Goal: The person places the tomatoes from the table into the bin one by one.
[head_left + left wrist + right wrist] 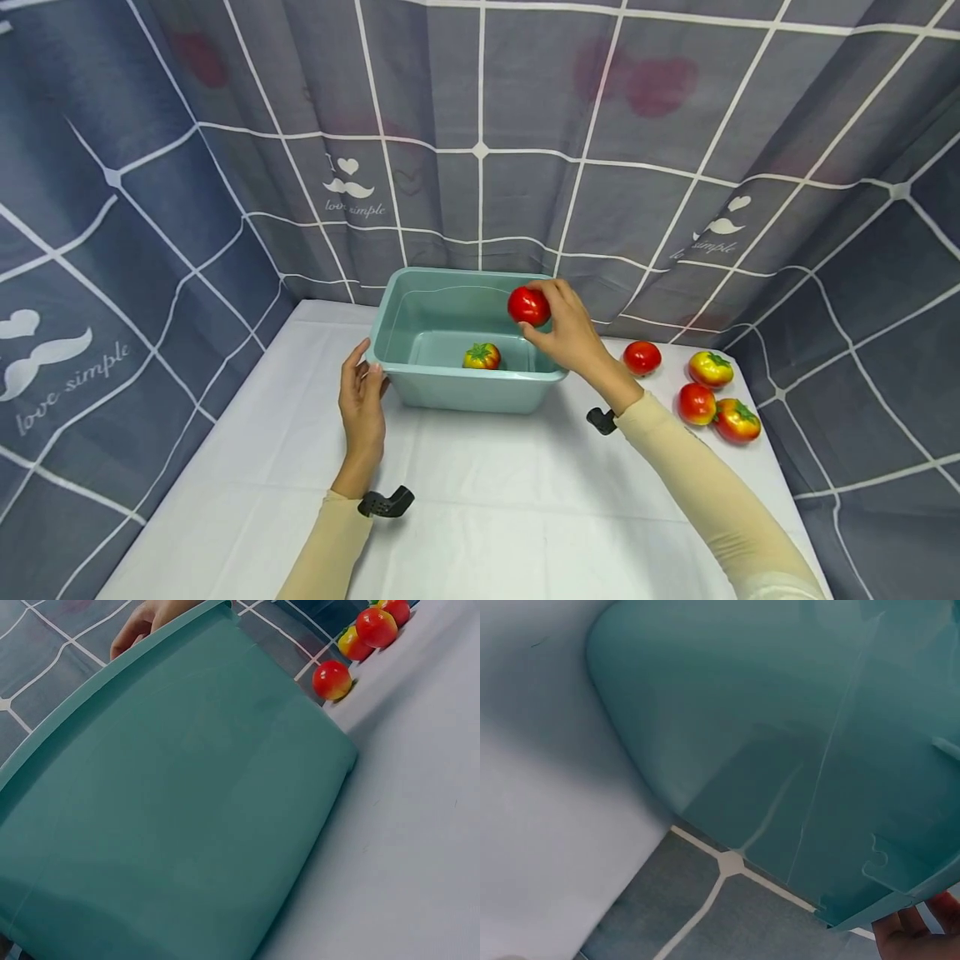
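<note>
bin (465, 392) on table (480, 517) | fruit (482, 357) inside | four fruits (697, 404) right | curtain (435, 196) behind

A grey-blue curtain (420, 83), crossed by white lines (480, 151), is shown across the top and along both sides. Mustaches (348, 190), hearts (348, 167) and lettering (71, 387) are printed at far left, upper left and right. Faint red blotches (662, 86) are seen at upper left and upper right. A creased white cloth (480, 525) is spread at bottom centre.

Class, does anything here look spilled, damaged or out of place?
Nothing stands out: the bin sits upright on the table, one tomato lies inside, the right hand holds another tomato, and no spill or obvious damage shows.
</note>
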{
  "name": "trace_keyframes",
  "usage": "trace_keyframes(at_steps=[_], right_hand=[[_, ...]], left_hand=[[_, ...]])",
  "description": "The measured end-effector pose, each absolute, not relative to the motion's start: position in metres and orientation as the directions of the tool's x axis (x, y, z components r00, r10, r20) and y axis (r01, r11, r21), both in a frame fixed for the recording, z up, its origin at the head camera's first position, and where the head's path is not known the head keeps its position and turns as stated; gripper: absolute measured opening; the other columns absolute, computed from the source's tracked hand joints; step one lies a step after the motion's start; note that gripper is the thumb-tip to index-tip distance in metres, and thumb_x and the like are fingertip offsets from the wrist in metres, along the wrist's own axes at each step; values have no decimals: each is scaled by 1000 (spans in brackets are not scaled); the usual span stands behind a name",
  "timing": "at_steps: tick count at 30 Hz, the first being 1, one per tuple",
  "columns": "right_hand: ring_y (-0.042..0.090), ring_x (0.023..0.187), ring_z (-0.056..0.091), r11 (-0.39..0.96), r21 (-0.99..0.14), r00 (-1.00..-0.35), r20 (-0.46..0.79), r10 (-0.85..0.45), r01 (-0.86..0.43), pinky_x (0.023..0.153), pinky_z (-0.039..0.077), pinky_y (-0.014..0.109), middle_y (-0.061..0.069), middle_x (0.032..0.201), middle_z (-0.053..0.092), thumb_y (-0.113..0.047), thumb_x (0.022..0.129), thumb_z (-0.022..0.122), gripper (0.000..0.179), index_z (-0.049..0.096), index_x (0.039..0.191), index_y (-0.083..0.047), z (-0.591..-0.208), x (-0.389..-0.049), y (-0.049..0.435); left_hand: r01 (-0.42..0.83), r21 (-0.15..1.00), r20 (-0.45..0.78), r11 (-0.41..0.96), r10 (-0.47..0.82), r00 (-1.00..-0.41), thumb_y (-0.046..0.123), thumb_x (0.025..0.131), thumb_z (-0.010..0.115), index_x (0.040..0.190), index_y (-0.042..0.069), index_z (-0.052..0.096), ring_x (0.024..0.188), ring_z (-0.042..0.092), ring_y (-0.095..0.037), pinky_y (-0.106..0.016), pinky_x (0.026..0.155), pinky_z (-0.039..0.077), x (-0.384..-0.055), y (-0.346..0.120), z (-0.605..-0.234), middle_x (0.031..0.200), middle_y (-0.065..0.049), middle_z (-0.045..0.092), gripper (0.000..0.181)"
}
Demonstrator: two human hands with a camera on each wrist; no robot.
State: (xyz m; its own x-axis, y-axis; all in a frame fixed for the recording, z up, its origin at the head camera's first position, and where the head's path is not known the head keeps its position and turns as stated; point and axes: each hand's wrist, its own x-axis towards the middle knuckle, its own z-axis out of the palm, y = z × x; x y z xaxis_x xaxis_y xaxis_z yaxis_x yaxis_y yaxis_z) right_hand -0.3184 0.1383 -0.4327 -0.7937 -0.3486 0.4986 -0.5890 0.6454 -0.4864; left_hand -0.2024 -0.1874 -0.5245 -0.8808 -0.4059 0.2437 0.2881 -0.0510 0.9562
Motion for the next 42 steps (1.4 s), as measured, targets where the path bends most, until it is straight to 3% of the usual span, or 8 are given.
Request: trace_keyframes(at_steps=[13,19,27,32,42], right_hand=[[39,132,56,657,-513,-815,500,-294,-552,112,48,59,18,143,58,-18,92,81,59,57,146,-11,-428,-320,144],[39,124,60,653,-519,-814,506,-285,-551,107,49,57,16,134,63,-20,93,81,56,60,144,-11,-430,-319,150],[39,123,62,648,-547,-824,513,-242,-531,105,53,55,17,137,64,-20,94,82,53,62,142,-9,-436,-315,162],[39,122,64,634,-585,-832,526,-177,-505,101,57,58,19,137,64,-16,97,79,48,63,140,-5,-442,-311,178],[44,122,66,643,-673,-860,508,45,-364,100,54,56,20,137,65,-18,97,78,48,63,140,-3,-479,-311,229]], left_hand=[[299,952,249,-61,-409,-878,28,115,53,161,26,49,123,63,-12,-24,107,55,-202,-185,-525,138,-13,57,47],[291,955,241,-60,-416,-877,29,115,54,161,27,50,123,63,-12,-26,107,55,-203,-185,-527,137,-12,58,47],[288,956,239,-63,-409,-881,30,115,54,161,29,50,125,62,-13,-30,109,54,-203,-185,-526,138,-11,58,46],[295,954,246,-59,-413,-877,29,115,53,161,26,49,125,62,-13,-27,108,54,-204,-185,-526,139,-13,57,46],[301,951,246,-72,-413,-877,28,115,53,161,26,49,128,62,-18,-27,107,54,-202,-186,-525,142,-17,56,46]])
